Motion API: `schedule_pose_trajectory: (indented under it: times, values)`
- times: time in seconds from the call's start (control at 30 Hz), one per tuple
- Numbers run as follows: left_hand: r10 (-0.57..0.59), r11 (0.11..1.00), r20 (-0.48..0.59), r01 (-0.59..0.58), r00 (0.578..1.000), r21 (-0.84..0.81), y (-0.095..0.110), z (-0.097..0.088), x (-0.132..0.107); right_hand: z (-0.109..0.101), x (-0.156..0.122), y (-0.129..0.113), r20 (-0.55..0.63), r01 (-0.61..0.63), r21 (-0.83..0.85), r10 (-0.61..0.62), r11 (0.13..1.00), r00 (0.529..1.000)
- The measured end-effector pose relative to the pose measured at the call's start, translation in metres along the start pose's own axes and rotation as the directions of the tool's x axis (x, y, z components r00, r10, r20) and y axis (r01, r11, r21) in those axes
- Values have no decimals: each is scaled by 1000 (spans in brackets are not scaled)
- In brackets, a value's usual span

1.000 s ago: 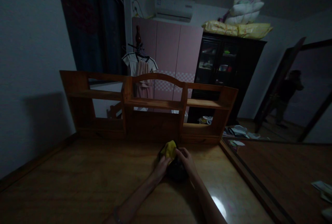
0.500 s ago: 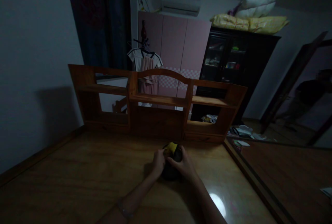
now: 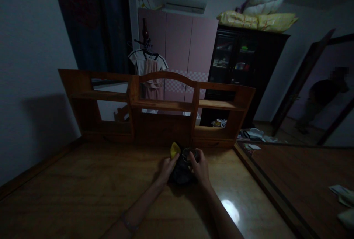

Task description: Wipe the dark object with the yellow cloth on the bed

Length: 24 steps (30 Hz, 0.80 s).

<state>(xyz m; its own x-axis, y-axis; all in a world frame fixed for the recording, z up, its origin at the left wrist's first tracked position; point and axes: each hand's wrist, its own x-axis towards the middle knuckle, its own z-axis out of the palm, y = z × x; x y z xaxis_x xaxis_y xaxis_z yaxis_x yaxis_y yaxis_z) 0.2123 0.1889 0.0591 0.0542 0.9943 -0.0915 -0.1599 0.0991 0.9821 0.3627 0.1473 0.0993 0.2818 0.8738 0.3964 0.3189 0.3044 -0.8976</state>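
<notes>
Both my hands are closed on a small dark bundle [image 3: 181, 172] that rests on the wooden platform [image 3: 83, 191], just in front of the wooden shelf unit [image 3: 155, 110]. My left hand [image 3: 166, 167] grips its left side, where a yellow piece [image 3: 174, 149] sticks up. My right hand [image 3: 199, 166] holds its right side, fingers curled over the top near a shiny round part [image 3: 189, 154]. The room is dim and the bundle's make-up is hard to see.
A pink wardrobe [image 3: 182, 47] and a dark glass cabinet [image 3: 238, 65] with bedding on top stand behind. Clothes hang on a rack [image 3: 148, 65]. A person [image 3: 320, 95] stands in the doorway at right. Papers [image 3: 254, 135] lie on the floor.
The yellow piece shows less than a second ago and now pokes out at the left. My hands have shifted on the bundle. The view has swung slightly.
</notes>
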Motion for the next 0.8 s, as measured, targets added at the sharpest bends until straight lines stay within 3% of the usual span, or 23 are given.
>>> schedule_pose_trajectory:
  times: [0.2, 0.33, 0.43, 0.6, 0.8]
  values:
    - [-44, 946, 209, 108, 977, -307, 11, 4, -6, 3, 8, 13, -46, -20, 207, 31, 978, 998]
    - [-114, 900, 322, 235, 940, -368, 12, 3, -6, 2, 9, 15, -21, -36, 238, 42, 971, 999]
    - [-124, 899, 375, 264, 919, -350, 10, 4, -7, -2, 5, 7, -60, 25, 168, -15, 985, 998]
    - [-99, 942, 332, 196, 938, -272, 13, 6, -14, -4, -3, -8, -87, 144, -42, -147, 989, 985]
    - [-139, 912, 236, 217, 962, -347, 16, -2, -8, -6, -2, -13, -126, 189, -117, -204, 975, 971]
